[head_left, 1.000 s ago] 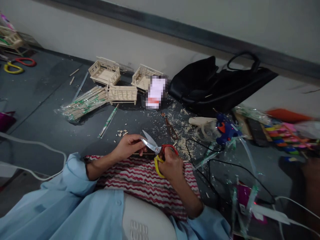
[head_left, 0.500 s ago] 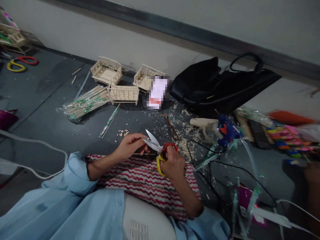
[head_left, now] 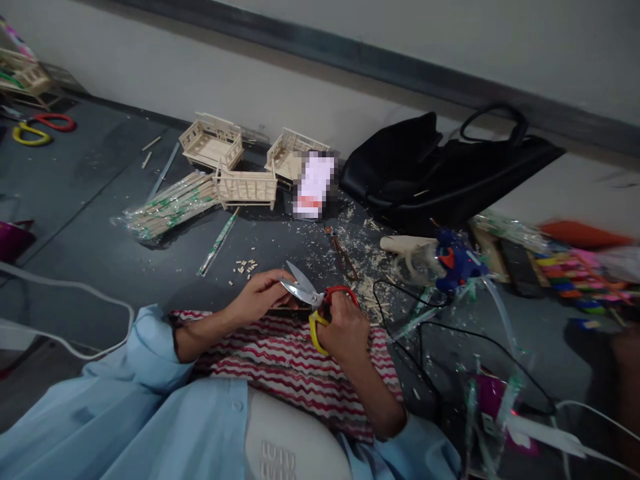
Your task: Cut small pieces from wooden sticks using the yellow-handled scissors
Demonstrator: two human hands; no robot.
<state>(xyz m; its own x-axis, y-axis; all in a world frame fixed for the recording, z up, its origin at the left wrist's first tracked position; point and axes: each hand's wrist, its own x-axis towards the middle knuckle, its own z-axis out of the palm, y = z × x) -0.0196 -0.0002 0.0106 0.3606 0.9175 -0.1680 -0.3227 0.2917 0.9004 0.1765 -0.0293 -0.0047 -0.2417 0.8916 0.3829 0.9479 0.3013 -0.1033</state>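
My right hand is wrapped round the red and yellow handles of a pair of scissors, whose blades are spread and point left. At the blade tips, my left hand is closed in a pinch; what it holds is too small or hidden to make out. Both hands are above a red and white wavy-striped cloth on my lap. Just beyond my left hand lies a small pile of short cut stick pieces. Wood shavings are scattered beyond the scissors.
Small stick-built furniture models stand by the wall beside a phone. Wrapped sticks lie to the left. A black bag, a blue glue gun and black cables are to the right. More scissors lie far left.
The scissors have shifted slightly left, with the blades now at the left fingertips and a little less upright. Both hands otherwise stay almost in place.
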